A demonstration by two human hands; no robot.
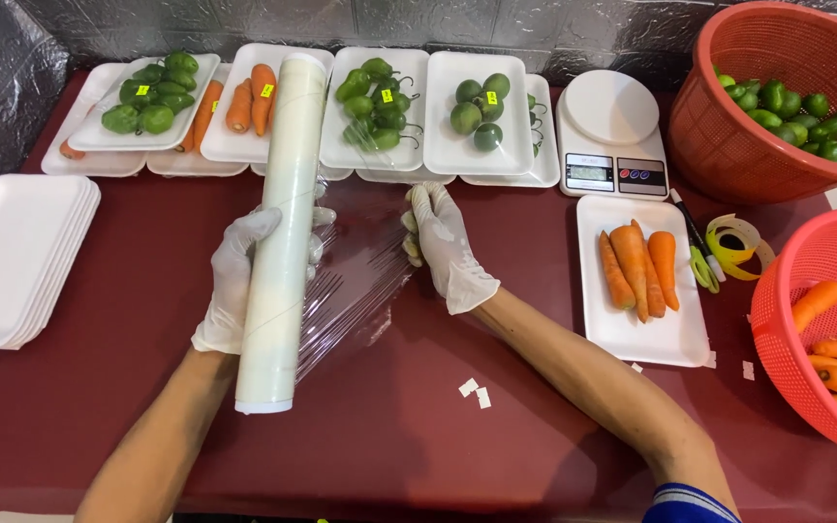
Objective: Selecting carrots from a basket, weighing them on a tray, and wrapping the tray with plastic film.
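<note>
A long white roll of cling film (283, 242) stands slanted over the dark red table (389, 436). My left hand (234, 276), in a white glove, grips the roll from behind at its middle. My right hand (443, 247), also gloved, pinches the free edge of the clear film sheet (356, 276), which is stretched between the roll and that hand. To the right lies a white foam tray (675, 339) with several carrots (636, 269) on it, unwrapped.
Wrapped trays of green peppers, carrots and limes (477, 111) line the back. A stack of empty foam trays (12, 257) sits at left. A white kitchen scale (612, 136), a pen, yellow tape, and red baskets of limes (777, 97) and carrots (830, 329) stand at right.
</note>
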